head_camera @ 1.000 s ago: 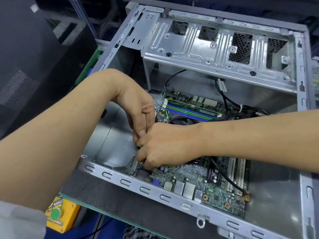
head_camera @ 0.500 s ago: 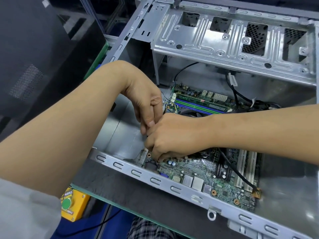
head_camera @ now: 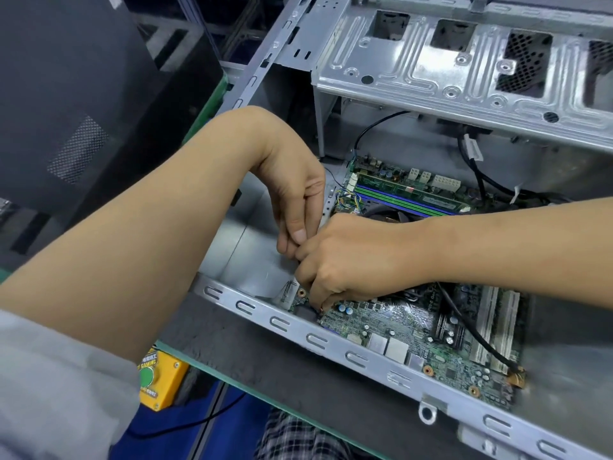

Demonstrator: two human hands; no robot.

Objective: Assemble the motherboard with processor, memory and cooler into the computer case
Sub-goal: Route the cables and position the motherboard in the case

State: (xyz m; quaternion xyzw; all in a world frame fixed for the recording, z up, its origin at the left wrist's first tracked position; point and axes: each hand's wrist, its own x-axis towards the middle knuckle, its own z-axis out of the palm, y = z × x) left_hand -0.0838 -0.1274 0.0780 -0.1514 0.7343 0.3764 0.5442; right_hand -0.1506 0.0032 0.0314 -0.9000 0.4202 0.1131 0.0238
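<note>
Left arm: light grey sleeve (head_camera: 49,386) pushed up past the elbow, forearm bare. Right forearm bare, no sleeve visible. Dark checked trousers (head_camera: 292,439) at bottom edge. No gloves, short nails.

Your head has dipped closer and swung a little left since a second ago, so the computer case (head_camera: 318,340) fills more of the view and its far rim slips off the top edge. Your right hand (head_camera: 351,260) has slid a touch toward the near corner of the motherboard (head_camera: 414,330), its fingertips now at the board's edge beside a small dark connector. Your left hand (head_camera: 298,200) keeps to its side, fingers pointing down against the right knuckles.
</note>
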